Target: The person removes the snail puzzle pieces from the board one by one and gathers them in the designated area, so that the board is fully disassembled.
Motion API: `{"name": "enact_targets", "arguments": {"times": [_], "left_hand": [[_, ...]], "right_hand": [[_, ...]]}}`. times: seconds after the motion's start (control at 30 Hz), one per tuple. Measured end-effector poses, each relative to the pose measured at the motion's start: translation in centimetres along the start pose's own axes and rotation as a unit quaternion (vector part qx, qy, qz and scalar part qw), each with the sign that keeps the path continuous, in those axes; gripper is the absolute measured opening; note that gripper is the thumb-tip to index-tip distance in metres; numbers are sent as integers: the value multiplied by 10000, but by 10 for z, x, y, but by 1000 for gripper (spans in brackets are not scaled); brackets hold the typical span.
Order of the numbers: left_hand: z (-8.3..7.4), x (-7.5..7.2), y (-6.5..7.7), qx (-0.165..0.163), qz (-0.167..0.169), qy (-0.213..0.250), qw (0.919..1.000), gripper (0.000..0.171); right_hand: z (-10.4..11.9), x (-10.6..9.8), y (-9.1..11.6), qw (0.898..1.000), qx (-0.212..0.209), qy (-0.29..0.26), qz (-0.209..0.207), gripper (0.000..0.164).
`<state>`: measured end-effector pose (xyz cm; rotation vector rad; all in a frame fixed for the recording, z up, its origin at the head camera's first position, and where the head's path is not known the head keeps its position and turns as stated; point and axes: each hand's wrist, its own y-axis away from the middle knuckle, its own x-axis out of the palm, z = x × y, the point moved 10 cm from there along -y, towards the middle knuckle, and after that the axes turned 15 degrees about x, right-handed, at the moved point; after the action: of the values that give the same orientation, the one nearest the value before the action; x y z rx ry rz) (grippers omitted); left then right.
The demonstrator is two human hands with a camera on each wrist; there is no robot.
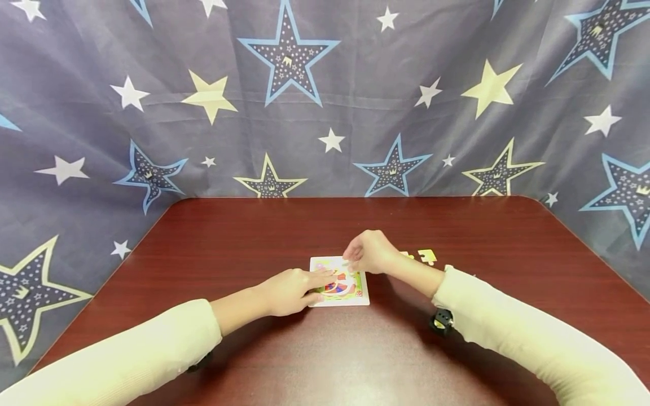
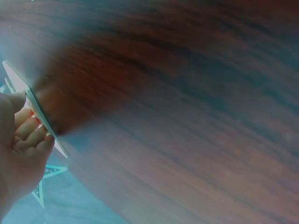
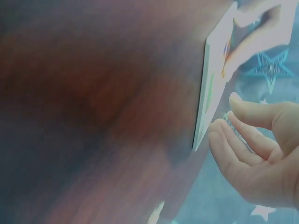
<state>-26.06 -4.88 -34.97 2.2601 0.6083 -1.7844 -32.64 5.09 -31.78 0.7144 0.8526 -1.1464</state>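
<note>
A small jigsaw puzzle [image 1: 364, 300] with a white border and a colourful picture lies flat on the table. My left hand [image 1: 289, 291] rests on its left part, fingers stretched over the picture and thumb at the near side. Above the puzzle's upper right corner is my right hand [image 1: 373, 252], its fingers bent downward. In the right wrist view, thumb and fingers of the right hand [image 3: 261, 154] stand apart, and no piece shows clearly between them. The puzzle's edge [image 3: 202, 102] is just beyond those fingertips. Both hands hide parts of the picture.
A loose yellow puzzle piece [image 1: 427, 256] lies right of the puzzle on the dark red table [image 1: 244, 225]. Beside it, another piece [image 1: 406, 255] is partly hidden behind the right forearm. A grey curtain with stars [image 1: 330, 113] hangs around the table's back and sides.
</note>
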Motion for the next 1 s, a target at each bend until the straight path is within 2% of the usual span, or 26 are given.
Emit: {"name": "enact_targets", "arguments": {"times": [0.17, 0.3, 0.6, 0.77, 1.0], "left_hand": [[1, -2, 6, 22, -29, 50, 10000, 43], [2, -3, 9, 44, -77, 92, 9999, 43], [-1, -11, 18, 32, -319, -299, 9990, 40], [-4, -13, 22, 32, -243, -294, 9993, 41], [-3, -7, 22, 55, -108, -130, 9998, 41]], "right_hand": [[21, 17, 4, 9986, -471, -8, 234, 20], [27, 27, 4, 9976, -572, 6, 379, 20], [32, 26, 0, 9982, -478, 79, 358, 15], [32, 25, -2, 9983, -354, 124, 439, 15], [29, 30, -8, 9986, -68, 216, 487, 20]]}}
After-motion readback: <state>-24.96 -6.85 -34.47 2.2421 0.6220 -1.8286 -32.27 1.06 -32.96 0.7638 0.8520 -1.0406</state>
